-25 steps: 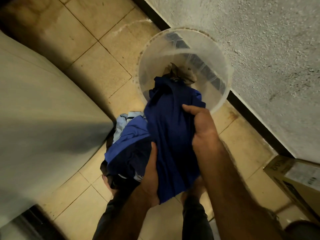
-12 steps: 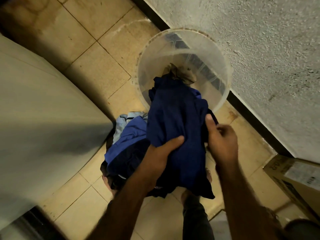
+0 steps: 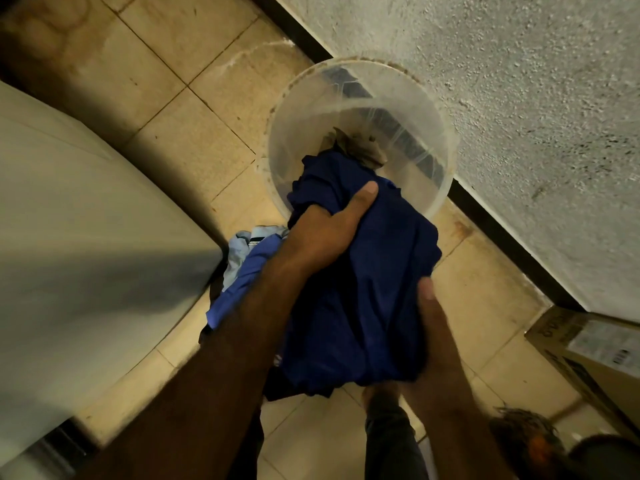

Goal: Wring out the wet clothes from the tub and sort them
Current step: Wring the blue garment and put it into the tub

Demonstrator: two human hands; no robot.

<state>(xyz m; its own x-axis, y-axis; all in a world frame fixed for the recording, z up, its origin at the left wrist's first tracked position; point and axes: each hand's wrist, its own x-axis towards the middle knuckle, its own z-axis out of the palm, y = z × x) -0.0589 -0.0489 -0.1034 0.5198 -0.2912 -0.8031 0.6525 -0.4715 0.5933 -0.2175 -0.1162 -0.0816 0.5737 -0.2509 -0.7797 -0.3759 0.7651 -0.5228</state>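
Both hands grip a dark blue garment (image 3: 367, 289), bunched into a thick wad above the tiled floor (image 3: 166, 109). The left hand (image 3: 329, 233) wraps over its upper part, thumb stretched toward the clear plastic tub (image 3: 284, 133); the right hand (image 3: 433, 337) clasps the lower right side (fingers hidden beneath the cloth). The garment's top end overlaps the tub's near rim, and a brownish cloth (image 3: 356, 150) lies inside. A pile of lighter blue clothes (image 3: 246, 268) sits on the floor, left of the garment. A cardboard box (image 3: 595, 355) stands at the right.
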